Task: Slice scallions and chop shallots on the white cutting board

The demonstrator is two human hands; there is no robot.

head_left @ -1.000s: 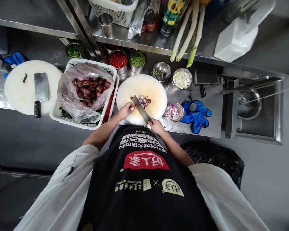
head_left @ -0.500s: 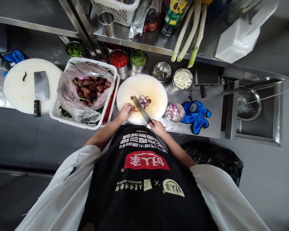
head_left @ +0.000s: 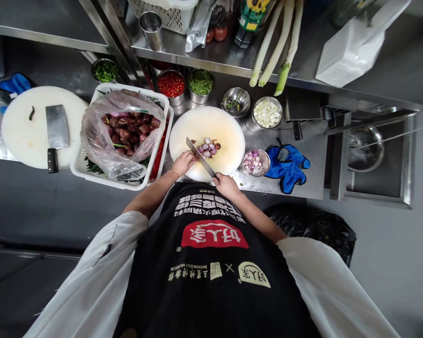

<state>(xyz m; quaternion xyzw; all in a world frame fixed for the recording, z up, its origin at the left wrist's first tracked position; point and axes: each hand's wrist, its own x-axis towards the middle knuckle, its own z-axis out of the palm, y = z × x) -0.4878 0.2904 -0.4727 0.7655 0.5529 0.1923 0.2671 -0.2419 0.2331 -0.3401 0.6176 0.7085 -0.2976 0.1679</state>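
In the head view, my right hand (head_left: 227, 187) grips the handle of a kitchen knife (head_left: 205, 163). Its blade slants up and to the left over a round white cutting board (head_left: 229, 123), edge beside my left fingertips. My left hand (head_left: 184, 163) is on the board's near left part, fingers curled together; whatever they pinch is too small and covered to make out. Several peeled purple shallots (head_left: 207, 149) lie in a small pile just right of the blade. A metal bowl of peeled shallots (head_left: 254, 162) stands right of the board.
To the left, a white basket (head_left: 102, 180) holds a plastic bag of unpeeled shallots (head_left: 127, 131). Farther left, a cleaver (head_left: 57, 126) lies on another board (head_left: 17, 141). Chopped-vegetable containers (head_left: 268, 113) line the back, under a metal shelf (head_left: 211, 61). A blue glove (head_left: 288, 166) lies right.
The knife and my right hand have shifted left, bringing the blade closer to my left fingers. My left hand stays at nearly the same spot on the board.
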